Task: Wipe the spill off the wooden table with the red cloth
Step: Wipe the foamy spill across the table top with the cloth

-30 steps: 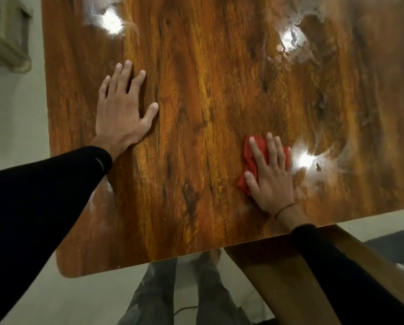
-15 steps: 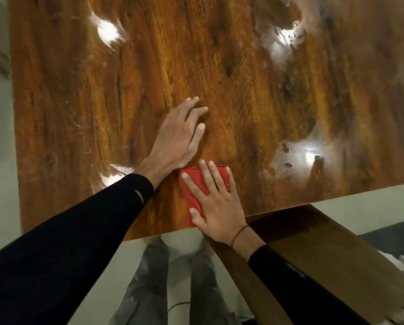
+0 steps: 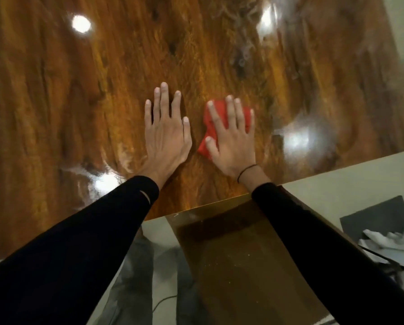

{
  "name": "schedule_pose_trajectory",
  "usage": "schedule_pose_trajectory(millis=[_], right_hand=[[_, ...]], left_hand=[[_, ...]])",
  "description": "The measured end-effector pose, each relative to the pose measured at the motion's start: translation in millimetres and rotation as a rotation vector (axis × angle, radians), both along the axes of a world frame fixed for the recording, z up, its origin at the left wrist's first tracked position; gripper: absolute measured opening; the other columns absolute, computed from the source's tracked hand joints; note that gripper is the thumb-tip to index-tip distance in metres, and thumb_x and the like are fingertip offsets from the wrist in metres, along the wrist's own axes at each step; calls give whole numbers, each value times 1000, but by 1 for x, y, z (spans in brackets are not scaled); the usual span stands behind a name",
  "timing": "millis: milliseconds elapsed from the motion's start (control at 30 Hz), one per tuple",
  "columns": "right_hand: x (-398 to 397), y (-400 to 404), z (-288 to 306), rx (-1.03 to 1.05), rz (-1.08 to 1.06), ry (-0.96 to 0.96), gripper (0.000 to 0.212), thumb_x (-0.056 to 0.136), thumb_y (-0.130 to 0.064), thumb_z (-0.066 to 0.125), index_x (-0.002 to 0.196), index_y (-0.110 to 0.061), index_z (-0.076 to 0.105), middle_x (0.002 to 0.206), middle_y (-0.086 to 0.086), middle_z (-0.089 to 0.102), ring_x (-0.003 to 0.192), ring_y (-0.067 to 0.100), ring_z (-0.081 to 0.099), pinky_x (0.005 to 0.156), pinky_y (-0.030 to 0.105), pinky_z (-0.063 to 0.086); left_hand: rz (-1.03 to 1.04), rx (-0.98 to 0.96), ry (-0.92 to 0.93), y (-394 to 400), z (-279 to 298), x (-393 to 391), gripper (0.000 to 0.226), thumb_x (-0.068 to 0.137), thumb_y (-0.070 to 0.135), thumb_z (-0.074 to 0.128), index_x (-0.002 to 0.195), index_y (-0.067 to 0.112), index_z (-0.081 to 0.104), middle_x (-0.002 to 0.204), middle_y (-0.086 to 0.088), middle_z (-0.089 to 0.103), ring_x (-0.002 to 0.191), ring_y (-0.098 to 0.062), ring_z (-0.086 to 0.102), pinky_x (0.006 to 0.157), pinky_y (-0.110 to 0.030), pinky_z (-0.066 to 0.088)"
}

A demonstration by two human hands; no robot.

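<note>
Glare spots first, since they make reading the wooden table tricky: one bright lamp reflection sits up at 11 o'clock, and a smeary wet-looking sheen shows low at 8 o'clock, just off the left sleeve.

Moving right, the left hand lies flat on the wood near the centre, palm down, fingers straight and a little spread, holding nothing. Looks like it's just bracing.

Just beside it, at its 3 o'clock, the right hand presses the red cloth flat to the table. Fingers are straight and fanned over the top of it, not curled round it; red peeks out on both sides of the fingers and by the thumb. Hands are close but not touching.

Further right, at 3 o'clock from the cloth, there's a hazy shiny patch near the table edge, and streaky film up at 1 o'clock. My guess is that's spill left to wipe, though blur and glare make it hard to be sure.

Handling-wise, the cloth looks light, soft and bunched up, so it'll slide easily on that glossy top. I'd keep a flat palm on its middle so it doesn't roll up or slip out.
</note>
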State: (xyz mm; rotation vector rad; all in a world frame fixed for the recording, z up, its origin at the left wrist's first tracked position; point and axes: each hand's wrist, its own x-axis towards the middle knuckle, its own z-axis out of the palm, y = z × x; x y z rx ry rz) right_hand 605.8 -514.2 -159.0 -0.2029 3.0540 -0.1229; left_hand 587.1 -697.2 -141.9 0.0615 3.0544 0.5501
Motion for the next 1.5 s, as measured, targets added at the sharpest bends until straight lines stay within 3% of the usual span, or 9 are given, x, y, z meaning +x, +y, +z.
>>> schedule_pose_trajectory(millis=[167,400,600,800,933,1067,1233,1367,1500], right_hand=[[45,67,-2,-1,285,-27,82,111,-63,40,183,-34,15,191,13,4,178,36,6,140,66,7],[1,177,6,-31,39,-71,84,108,-65,35,183,-31,21,191,12,6,176,37,5,140,67,3],[-51,142,2,-16,-86,-41,87,106,-64,37,183,-31,16,190,17,8,177,39,5,139,69,3],[-7,127,-2,-18,217,-9,84,111,-66,36,184,-33,12,191,14,1,178,37,3,140,67,4],[30,179,3,20,387,-92,83,111,-67,34,184,-33,15,191,12,0,178,36,1,140,67,2],[13,242,13,-12,190,-114,84,108,-74,31,183,-38,16,191,9,5,178,30,-4,135,76,14],[-49,240,12,-38,-132,-121,88,107,-74,30,183,-31,16,191,7,3,176,36,2,139,68,2],[-93,203,2,2,-37,-68,86,108,-72,31,183,-33,16,190,11,8,176,37,6,139,68,1],[-78,170,0,-10,168,-30,87,108,-68,40,183,-33,13,191,13,5,177,38,6,140,68,2]], left_hand=[[-105,-50,-9,12,-7,-10,66,118,45,32,177,19,22,187,-13,8,174,-30,6,141,-54,7],[-88,-95,8,16,-6,-12,71,116,50,42,177,19,24,186,-14,11,173,-32,8,140,-56,10],[-83,-104,12,14,-8,-13,78,110,62,39,176,21,25,186,-13,14,173,-32,11,139,-57,12],[-80,-101,7,15,-7,-14,82,107,65,39,175,21,27,185,-13,16,173,-33,13,139,-57,12],[-83,-95,2,14,-6,-15,84,106,65,39,175,20,27,185,-14,16,172,-34,13,138,-58,12],[-81,-87,24,13,-13,-18,85,105,66,39,175,22,25,185,-14,15,172,-34,13,138,-57,10],[-86,-108,49,12,-23,-16,85,107,68,37,176,22,23,185,-14,13,172,-34,12,139,-55,9],[-90,-125,39,14,-18,-14,85,108,68,37,176,20,23,185,-15,13,172,-34,12,139,-56,10],[-78,-150,3,19,-9,-11,83,109,64,34,176,16,26,185,-16,13,172,-35,14,139,-55,10]])
